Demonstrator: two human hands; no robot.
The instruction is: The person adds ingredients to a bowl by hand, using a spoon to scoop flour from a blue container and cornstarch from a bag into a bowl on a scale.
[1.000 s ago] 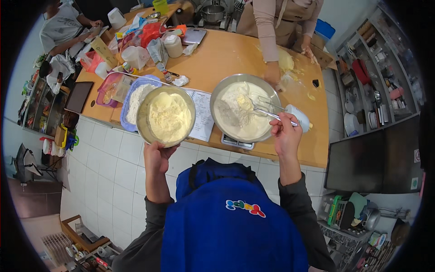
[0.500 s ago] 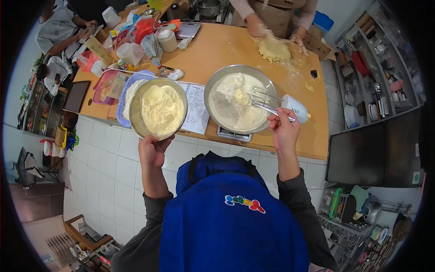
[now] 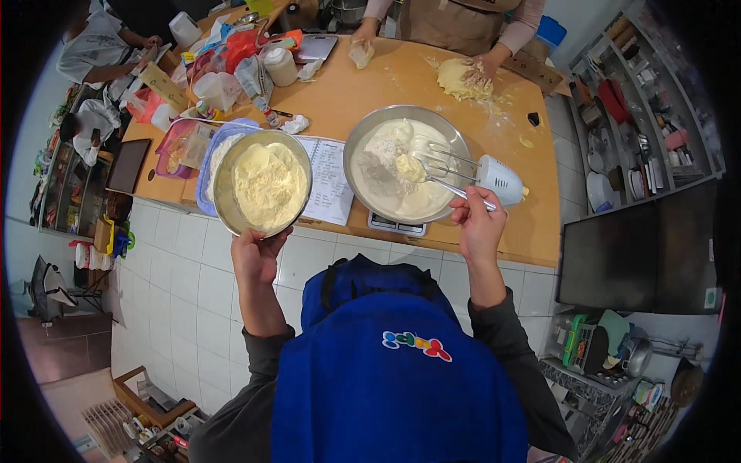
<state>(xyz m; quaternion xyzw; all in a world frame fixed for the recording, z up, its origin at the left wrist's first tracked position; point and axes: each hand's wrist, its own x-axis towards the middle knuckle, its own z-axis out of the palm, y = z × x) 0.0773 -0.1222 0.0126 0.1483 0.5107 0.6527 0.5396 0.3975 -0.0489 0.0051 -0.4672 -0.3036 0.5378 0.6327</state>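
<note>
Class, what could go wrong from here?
Only the left hand grips the smaller bowl near the table's edge, so it might slip.
The spoon in the right hand is close to the hand mixer and could knock it, splashing mixture from the large bowl.
An open notebook lies between both bowls; spills might smear it.

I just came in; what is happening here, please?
The left hand holds a round metal bowl of pale yellow mixture. The right hand holds a silver metal utensil with a yellow lump over a larger round metal bowl of white cream and powder. A white hand mixer is at that bowl's right. Beyond, another person's hand is on yellow dough.
</note>
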